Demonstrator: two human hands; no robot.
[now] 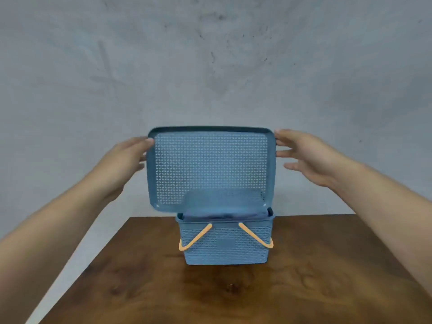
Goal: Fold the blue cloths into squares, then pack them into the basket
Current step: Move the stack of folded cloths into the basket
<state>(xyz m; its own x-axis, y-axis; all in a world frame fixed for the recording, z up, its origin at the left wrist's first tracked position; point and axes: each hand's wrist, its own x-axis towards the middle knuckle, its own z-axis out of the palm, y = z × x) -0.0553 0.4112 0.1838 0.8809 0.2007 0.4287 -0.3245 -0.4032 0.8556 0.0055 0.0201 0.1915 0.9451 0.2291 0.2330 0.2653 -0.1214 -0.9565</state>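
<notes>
Packing looks finished; closing the basket is the step in hand.
On the wooden surface (140, 288) the blue basket (225, 246) holds folded blue cloths (224, 216). Above it the lid (210, 167) stands upright: the left hand (124, 164) pinches one edge, the right hand (311, 157) presses with straight fingers (285, 152). Next it likely needs laying flat on the rim.

No readable text, labels or numbers visible
</notes>
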